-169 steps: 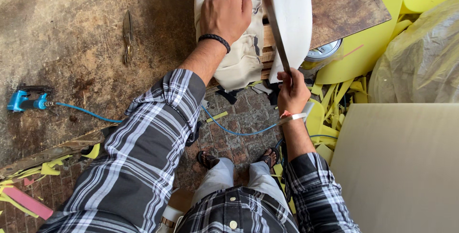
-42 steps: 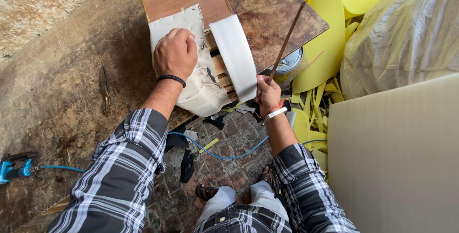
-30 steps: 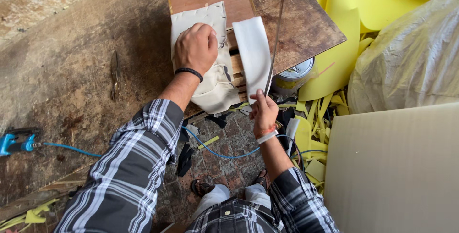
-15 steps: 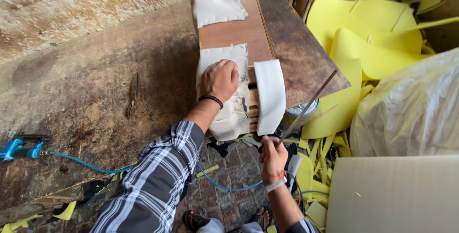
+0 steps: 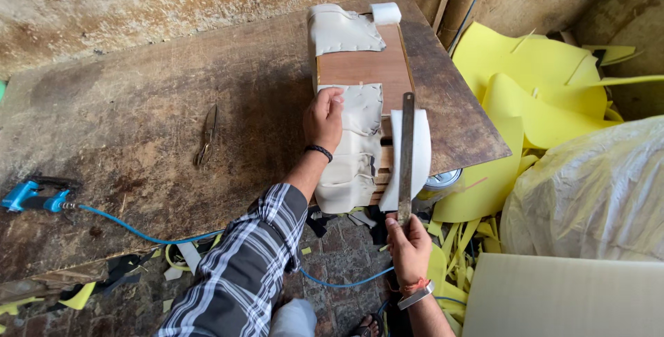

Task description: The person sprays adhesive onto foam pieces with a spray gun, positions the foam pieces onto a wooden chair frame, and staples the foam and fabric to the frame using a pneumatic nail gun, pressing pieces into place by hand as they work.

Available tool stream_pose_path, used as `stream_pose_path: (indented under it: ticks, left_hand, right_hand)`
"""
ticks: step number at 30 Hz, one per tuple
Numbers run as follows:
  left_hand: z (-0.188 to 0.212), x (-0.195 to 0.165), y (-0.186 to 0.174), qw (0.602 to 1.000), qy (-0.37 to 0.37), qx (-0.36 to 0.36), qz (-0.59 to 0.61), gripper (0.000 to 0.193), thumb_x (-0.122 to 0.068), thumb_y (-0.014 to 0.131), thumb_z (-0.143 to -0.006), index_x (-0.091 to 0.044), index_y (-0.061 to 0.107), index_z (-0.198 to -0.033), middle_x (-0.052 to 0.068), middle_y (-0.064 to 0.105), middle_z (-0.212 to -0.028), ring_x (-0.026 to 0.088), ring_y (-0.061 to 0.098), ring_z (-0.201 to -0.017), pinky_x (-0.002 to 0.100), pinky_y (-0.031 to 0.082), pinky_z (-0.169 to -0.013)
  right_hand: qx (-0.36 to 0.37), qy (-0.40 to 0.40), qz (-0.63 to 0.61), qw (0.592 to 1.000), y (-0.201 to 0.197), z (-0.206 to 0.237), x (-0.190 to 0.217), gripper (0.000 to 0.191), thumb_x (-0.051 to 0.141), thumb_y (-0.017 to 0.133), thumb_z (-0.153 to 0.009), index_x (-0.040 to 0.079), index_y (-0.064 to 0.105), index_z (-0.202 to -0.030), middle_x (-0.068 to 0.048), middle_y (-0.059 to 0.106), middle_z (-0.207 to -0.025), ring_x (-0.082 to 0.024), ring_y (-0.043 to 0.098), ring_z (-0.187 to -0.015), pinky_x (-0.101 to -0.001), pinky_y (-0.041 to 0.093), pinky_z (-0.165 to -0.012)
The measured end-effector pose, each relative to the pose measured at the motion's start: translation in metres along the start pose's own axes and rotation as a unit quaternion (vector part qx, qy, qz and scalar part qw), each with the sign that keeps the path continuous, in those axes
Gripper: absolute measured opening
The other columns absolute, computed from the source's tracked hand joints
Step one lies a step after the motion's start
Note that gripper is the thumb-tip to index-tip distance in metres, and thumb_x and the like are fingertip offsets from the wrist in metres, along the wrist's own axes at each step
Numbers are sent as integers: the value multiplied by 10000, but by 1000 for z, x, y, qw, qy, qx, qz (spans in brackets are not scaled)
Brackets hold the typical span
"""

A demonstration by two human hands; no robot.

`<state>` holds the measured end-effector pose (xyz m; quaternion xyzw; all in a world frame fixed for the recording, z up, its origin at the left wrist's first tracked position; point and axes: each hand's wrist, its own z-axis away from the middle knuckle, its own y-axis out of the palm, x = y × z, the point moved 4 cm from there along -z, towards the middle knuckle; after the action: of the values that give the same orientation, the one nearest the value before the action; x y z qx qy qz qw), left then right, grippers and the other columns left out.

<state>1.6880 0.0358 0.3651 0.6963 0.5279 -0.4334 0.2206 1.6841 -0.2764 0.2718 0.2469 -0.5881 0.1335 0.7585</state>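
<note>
Clear plastic bag point(image 5: 588, 192) bulges at right.

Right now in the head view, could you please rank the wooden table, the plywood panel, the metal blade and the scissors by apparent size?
1. wooden table
2. plywood panel
3. metal blade, in the right hand
4. scissors, though farther away, so not sure against the blade.

Cream fabric point(image 5: 356, 157) draped over wooden panel point(image 5: 366, 67); long metal blade point(image 5: 406, 150) upright beside.

both arms out, hands apart

left hand point(image 5: 324, 117) reaches toward 12 o'clock, palm down, fingers bent and pressing flat. right hand point(image 5: 408, 246) sits low at 5 o'clock, fist closed in a grip, wrist bent upward.
</note>
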Motion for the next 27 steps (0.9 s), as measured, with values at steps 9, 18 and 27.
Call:
stream_pose_path:
  ticks: [9,18,27]
  left_hand:
    - [11,-4,-8,984,-38,68,162,137,-65,566,-1020,-31,699,-1031,72,747,-916,116,707,-836,270,578,-766]
    - [22,-81,-26,975,150,161,24,148,-64,578,-932,-104,717,-961,63,746,-884,257,719,-828,399,542,-719]
    - [42,-24,-53,924,-20,260,279,151,-69,569,-1008,-88,718,-1012,44,750,-943,163,728,-831,330,610,-772]
  right_hand:
    - [11,15,-35,999,37,-16,45,248,78,627,-934,7,706,-1157,-52,718,-946,-119,615,-682,-262,505,-619]
    - [20,-33,-64,997,85,-48,101,394,-15,518,-884,-84,651,-1249,-177,724,-1186,-250,706,-1043,-379,556,-859]
    - [-126,-128,-92,979,79,14,86,354,21,553,-946,-75,629,-1278,-209,695,-1284,-335,684,-1172,-434,547,-1018]
